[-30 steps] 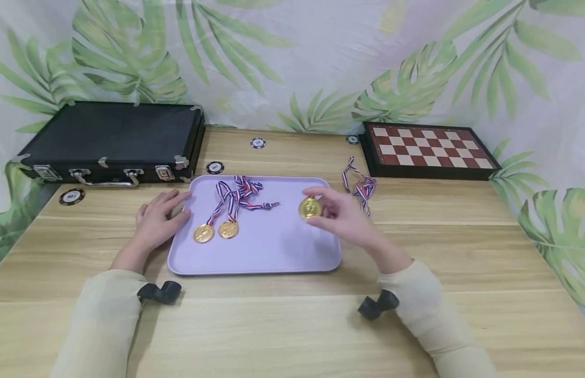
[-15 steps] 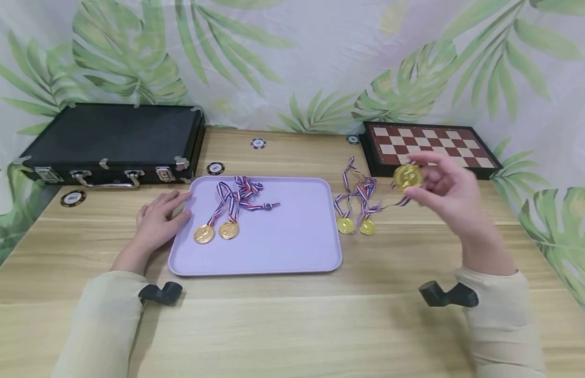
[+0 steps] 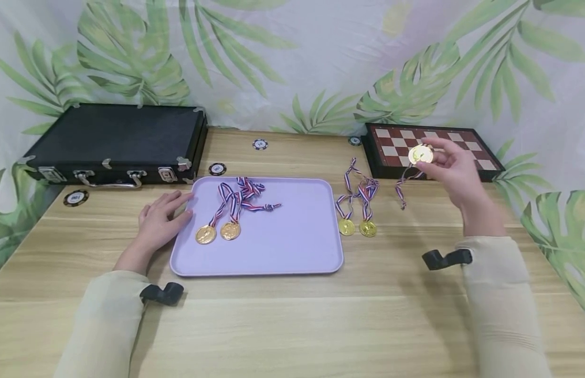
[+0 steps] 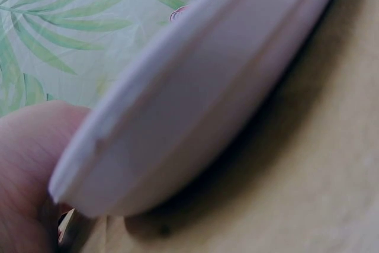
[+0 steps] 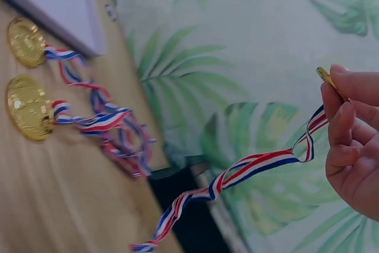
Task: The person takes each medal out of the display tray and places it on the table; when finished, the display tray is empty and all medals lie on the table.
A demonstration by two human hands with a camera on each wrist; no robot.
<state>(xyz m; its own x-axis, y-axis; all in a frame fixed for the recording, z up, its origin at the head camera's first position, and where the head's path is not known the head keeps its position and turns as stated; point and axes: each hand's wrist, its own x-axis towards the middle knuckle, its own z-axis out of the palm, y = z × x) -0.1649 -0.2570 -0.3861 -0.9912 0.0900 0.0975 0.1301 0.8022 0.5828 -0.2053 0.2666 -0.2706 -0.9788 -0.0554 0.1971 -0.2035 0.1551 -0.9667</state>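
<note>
**Right hand (image 3: 455, 170) raised, grasping a gold medal (image 3: 421, 154) by its disc**

Right hand: the disc is pinched between thumb and fingers, off the bench (image 3: 292, 325). Its striped ribbon (image 3: 400, 192) dangles loose. The head view shows the medal across the chessboard (image 3: 389, 140); whether it is directly above cannot be told.

Left hand (image 3: 161, 220): fingers relaxed, resting at the left edge of the lilac tray (image 3: 297, 247); no firm grip seen.

Handling, in judgement: hold the disc by its rim, let the ribbon end touch down first, then lay it straight, clear of other ribbons. The left hand should press lightly, lest the tray shift.

Surroundings: two yellow medals (image 3: 368, 228) lie on the bench right of the tray, one just beside its edge, with tangled ribbons (image 3: 367, 191) behind. Two copper-toned medals (image 3: 230, 231) lie in the tray. A black case (image 3: 127, 131) stands at rear left, with poker chips (image 3: 260, 144) about.

Obstructions: the tangled ribbons could snag the loose one; the chessboard limits room towards the rear
</note>
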